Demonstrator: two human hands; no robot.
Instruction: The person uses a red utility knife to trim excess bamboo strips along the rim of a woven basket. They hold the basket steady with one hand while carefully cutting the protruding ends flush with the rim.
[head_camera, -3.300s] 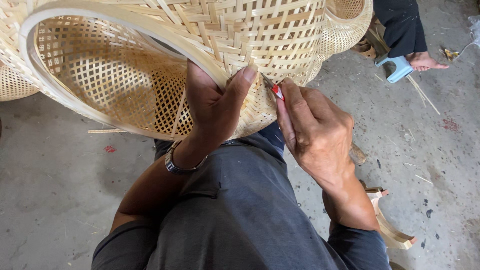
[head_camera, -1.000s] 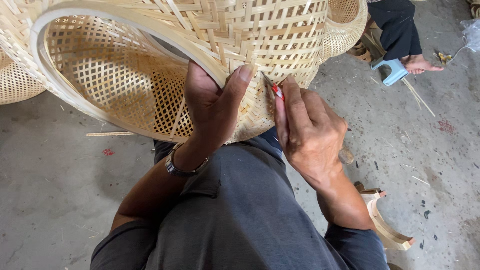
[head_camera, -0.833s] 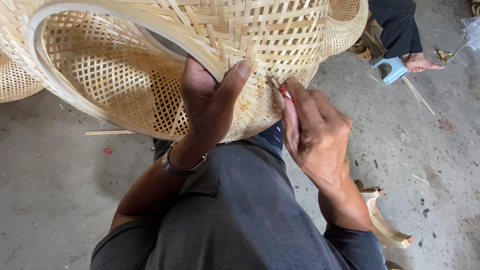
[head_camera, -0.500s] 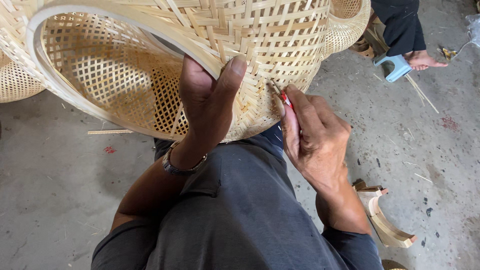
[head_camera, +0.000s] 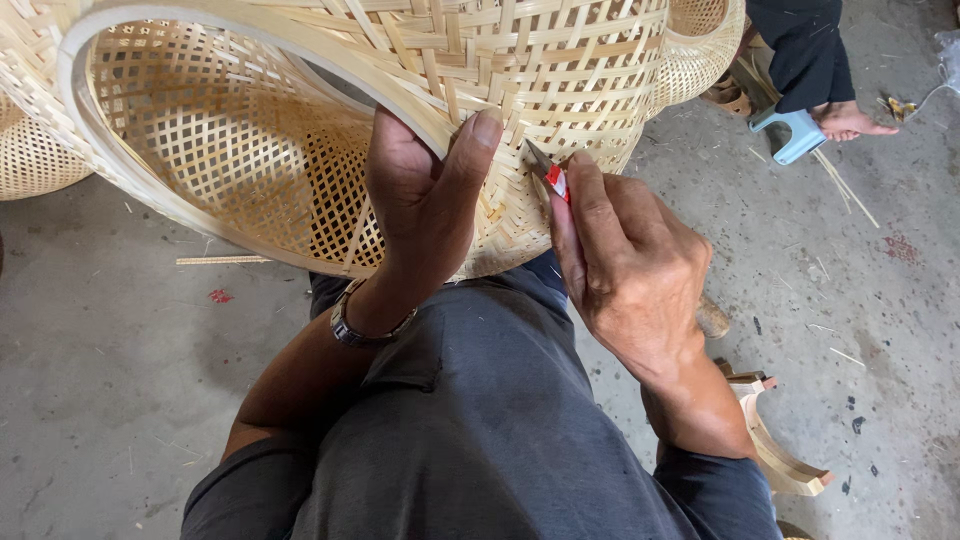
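3 woven baskets (head_camera: 560, 60), 2 hands (head_camera: 420, 200), 1 knife (head_camera: 548, 172).

A grey concrete floor (head_camera: 120, 380) carries bamboo slivers (head_camera: 222, 260), a blue stool (head_camera: 790, 133) and curved wooden pieces (head_camera: 775, 450).

Soft, even daylight fills the sharp picture, with only faint shadows on the concrete floor (head_camera: 120, 360), no glare, and slight wide-angle stretching at the edges.

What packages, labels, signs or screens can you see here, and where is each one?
No signs or screens in view.
Clear plastic bag: far top right corner on the concrete floor, crumpled, whitish; possibly packaging.
Small tool: in the right hand against the woven basket; it has a red and white band, perhaps a label.
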